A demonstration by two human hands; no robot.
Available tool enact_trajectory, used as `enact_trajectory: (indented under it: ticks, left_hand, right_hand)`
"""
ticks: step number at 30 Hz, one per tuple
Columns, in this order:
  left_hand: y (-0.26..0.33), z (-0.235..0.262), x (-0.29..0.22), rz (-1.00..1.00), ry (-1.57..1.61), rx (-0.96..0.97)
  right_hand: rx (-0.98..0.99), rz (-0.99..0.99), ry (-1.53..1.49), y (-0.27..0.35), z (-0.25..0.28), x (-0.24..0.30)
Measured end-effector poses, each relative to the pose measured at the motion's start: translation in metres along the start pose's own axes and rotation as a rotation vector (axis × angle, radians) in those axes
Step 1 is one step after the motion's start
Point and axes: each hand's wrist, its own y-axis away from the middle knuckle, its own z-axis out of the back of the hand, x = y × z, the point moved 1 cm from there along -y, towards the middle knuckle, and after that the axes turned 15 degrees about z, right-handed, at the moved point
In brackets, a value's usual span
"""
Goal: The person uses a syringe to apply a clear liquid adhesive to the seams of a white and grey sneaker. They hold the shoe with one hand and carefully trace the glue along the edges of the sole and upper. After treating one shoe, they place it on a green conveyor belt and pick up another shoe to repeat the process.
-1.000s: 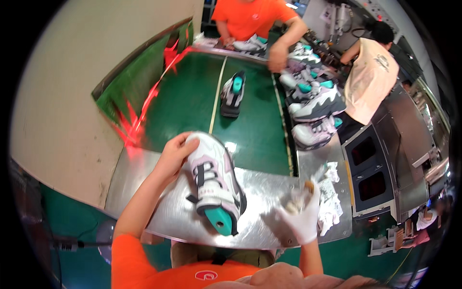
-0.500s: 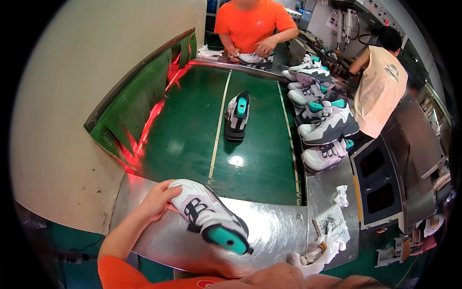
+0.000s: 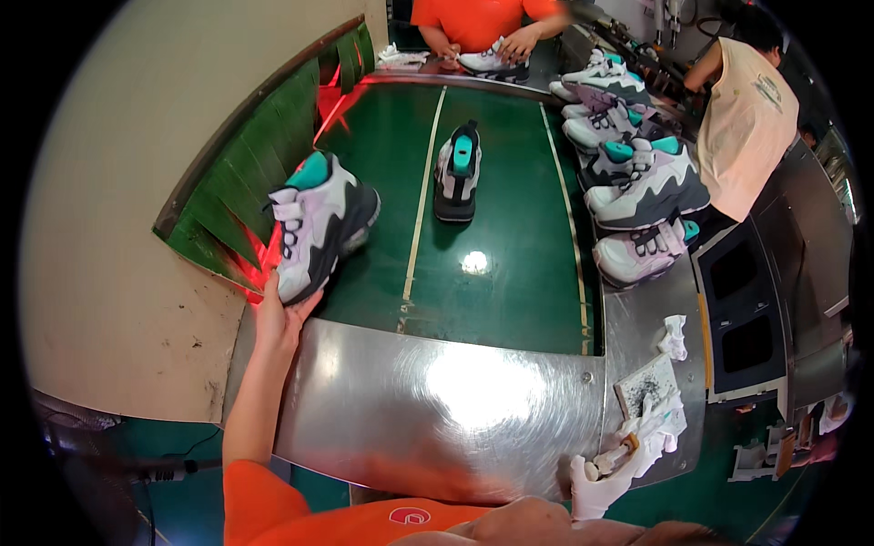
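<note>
My left hand (image 3: 284, 314) grips a white and lilac sneaker (image 3: 320, 227) by its toe, holding it tilted with the heel up. The shoe has a black sole and turquoise at its opening, and it is over the left side of the green belt (image 3: 364, 282). At the lower right, my right hand (image 3: 596, 491), in a white glove, closes around a small brown-and-pale tool (image 3: 617, 457) whose exact kind I cannot make out. Beside it lies crumpled white cloth (image 3: 660, 428). Another sneaker (image 3: 458, 173) stands on the belt, heel toward me.
A bare metal ledge (image 3: 364, 400) spans the near end of the belt. Several sneakers (image 3: 651, 191) are piled along the right side. A smudged white pad (image 3: 642, 387) lies on the right ledge. Green strip curtains (image 3: 228, 182) hang at left. One person (image 3: 482, 23) handles a shoe opposite; another (image 3: 746, 118) stands at right.
My left hand has lifted the sneaker from above the near metal ledge, forward and left over the belt, turning its heel upward. The standing sneaker appears farther off as the view shifts.
</note>
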Motion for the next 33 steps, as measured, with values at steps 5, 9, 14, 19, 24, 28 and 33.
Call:
enact_trajectory:
  ticks: [5, 9, 14, 19, 24, 28, 33]
  left_hand:
    - [-0.022, 0.011, 0.002, 0.012, 0.059, 0.0]
    - [-0.015, 0.007, -0.003, 0.003, 0.102, 0.103]
    - [-0.014, 0.018, -0.024, -0.11, 0.11, 0.182]
    - [-0.016, 0.039, -0.023, -0.221, 0.173, 0.19]
    - [0.005, 0.028, -0.032, -0.343, 0.08, 0.209]
    - [0.018, 0.032, -0.037, -0.42, 0.035, 0.218]
    - [0.029, 0.023, -0.037, -0.474, 0.043, 0.267]
  right_hand:
    - [-0.003, -0.106, -0.009, 0.005, 0.001, -0.006]
    - [-0.28, -1.037, -0.964, -0.027, 0.013, 0.032]
    - [0.164, -0.361, -0.447, -0.032, 0.009, 0.05]
    - [0.053, -0.61, -0.661, -0.026, 0.006, 0.036]
    - [0.145, -0.277, -0.471, -0.032, 0.009, 0.047]
    - [0.156, -0.116, -0.305, -0.036, 0.008, 0.053]
    - [0.164, -0.205, -0.371, -0.026, 0.005, 0.037]
